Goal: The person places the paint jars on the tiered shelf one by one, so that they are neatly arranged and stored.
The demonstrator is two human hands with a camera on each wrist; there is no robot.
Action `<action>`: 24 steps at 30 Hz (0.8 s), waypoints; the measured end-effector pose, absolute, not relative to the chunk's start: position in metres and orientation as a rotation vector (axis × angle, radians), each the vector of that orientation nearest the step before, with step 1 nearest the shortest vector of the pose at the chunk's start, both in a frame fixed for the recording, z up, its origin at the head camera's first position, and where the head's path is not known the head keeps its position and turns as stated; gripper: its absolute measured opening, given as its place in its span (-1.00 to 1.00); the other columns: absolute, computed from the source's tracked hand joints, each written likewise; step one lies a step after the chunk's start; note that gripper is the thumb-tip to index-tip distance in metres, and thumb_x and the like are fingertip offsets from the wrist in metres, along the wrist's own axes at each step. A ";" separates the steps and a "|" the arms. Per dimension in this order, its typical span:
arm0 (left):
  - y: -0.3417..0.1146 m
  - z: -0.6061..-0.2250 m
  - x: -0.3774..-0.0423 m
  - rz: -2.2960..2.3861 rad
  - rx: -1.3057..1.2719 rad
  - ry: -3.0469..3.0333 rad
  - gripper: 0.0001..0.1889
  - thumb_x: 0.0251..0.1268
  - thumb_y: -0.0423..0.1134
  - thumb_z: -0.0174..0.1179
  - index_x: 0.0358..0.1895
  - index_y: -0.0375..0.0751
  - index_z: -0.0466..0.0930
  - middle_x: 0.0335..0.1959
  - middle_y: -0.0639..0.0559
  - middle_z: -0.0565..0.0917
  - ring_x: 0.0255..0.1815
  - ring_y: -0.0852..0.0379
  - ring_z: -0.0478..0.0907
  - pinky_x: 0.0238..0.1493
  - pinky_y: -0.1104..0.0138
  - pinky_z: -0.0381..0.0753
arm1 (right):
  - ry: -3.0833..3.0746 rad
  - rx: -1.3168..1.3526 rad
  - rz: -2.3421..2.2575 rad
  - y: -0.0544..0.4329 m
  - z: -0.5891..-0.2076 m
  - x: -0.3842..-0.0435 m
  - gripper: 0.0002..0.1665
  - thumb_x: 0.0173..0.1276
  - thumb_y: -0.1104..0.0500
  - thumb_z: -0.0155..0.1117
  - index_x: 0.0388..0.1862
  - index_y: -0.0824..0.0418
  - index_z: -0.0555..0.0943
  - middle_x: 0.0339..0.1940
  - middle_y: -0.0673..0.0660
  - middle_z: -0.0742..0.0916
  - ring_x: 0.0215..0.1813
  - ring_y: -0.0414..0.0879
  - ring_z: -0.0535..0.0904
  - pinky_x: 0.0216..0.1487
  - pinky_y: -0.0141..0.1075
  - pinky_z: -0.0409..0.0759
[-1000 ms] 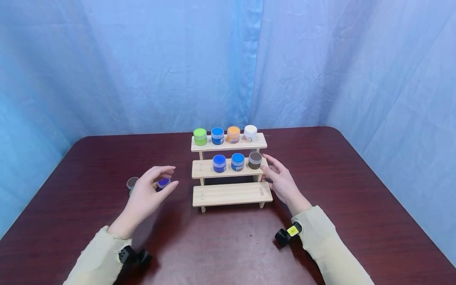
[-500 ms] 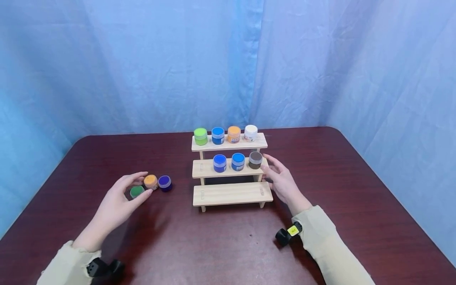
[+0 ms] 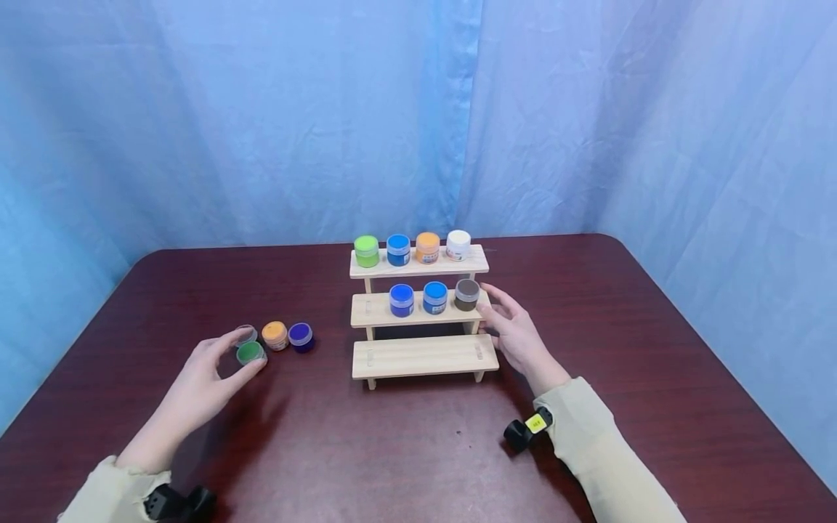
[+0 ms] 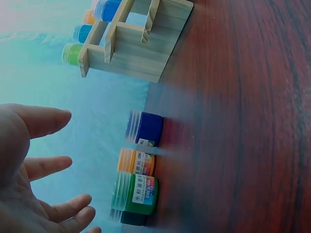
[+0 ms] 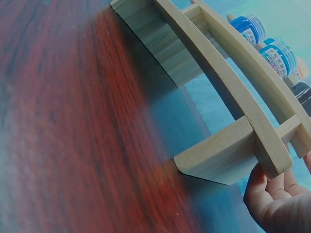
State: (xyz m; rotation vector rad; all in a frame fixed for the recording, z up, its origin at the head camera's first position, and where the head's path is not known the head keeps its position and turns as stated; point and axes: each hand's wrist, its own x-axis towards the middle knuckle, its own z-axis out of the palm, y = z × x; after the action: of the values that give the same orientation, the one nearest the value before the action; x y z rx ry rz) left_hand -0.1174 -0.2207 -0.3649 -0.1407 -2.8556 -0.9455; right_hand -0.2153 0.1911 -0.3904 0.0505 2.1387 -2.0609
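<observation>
My left hand (image 3: 204, 374) reaches toward a green paint jar (image 3: 251, 354) on the table, thumb and fingers spread on either side of it. In the left wrist view those fingers stay apart from the jar. Partly covered by the fingers, a dark-lidded jar (image 3: 248, 335) stands behind the green one. Right of them are an orange paint jar (image 3: 275, 335) and a violet-blue one (image 3: 301, 336). My right hand (image 3: 521, 340) holds the right side of a three-tier wooden shelf (image 3: 418, 356), fingers at the tier ends beside a dark brown paint jar (image 3: 467, 296).
A light green jar (image 3: 367, 251), a blue jar (image 3: 398, 250), an orange jar (image 3: 428, 248) and a white jar (image 3: 458, 246) line the top tier. Two blue jars share the middle tier with the brown one. Blue curtains (image 3: 314, 123) hang behind the dark red table (image 3: 392, 450).
My left hand has moved left and toward me, from over the violet-blue jar to the green one, uncovering the orange and violet-blue jars. The right hand has stayed at the shelf.
</observation>
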 end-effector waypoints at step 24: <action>-0.235 -0.381 -0.122 -0.989 -0.001 -3.103 -0.27 0.36 0.04 0.08 0.39 -0.38 0.11 0.19 -0.53 0.26 0.16 -0.46 0.32 0.09 -0.28 0.37 | 2.148 0.055 -2.059 0.191 -0.392 -0.216 -0.39 0.49 0.16 -0.02 0.48 0.05 0.15 0.05 0.18 0.47 -0.19 -0.17 0.47 -0.18 -0.35 0.57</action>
State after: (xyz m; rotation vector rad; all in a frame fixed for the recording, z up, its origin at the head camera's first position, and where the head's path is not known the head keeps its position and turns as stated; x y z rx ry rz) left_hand -0.1219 -0.2354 -0.3806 -0.0008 -3.1035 -0.9893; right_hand -0.2156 0.1911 -0.3916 0.0546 2.1478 -2.0589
